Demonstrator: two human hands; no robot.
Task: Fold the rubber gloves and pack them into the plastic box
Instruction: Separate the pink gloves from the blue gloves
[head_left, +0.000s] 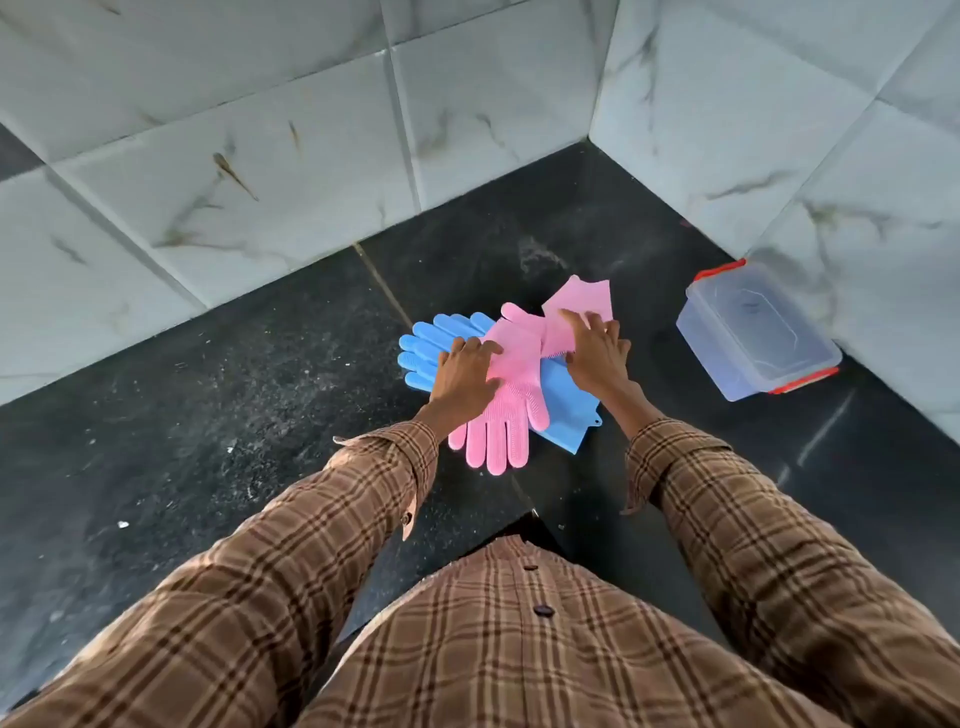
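The black speckled stone desk fills the corner, with white marble wall tiles rising behind it and to the right. A person in a brown checked shirt leans over it with both arms stretched forward, the sleeves unbuttoned at the cuffs.

The left hand lies palm down with the fingers spread, pressing flat where the pink glove meets the blue ones. The right hand also lies palm down, fingers spread a little, pushing on the cuff part of the pink glove. Neither grip is pinching anything; both just press down flat.

The clear plastic box with red clips sits on the desk at the right, close against the wall and well apart from the gloves. It looks like its lid is on. I count one box.

The gloves lie in a pile in the middle of the desk. The blue rubber gloves are at the bottom, fingers pointing left and their wide cuff end pointing toward the person. I cannot tell if it is one blue glove or two stacked.

The pink rubber glove with little bumps lies across the blue ones, its fingers pointing toward the person. Another pink piece reaches toward the far wall. I cannot tell if that is a second pink glove.
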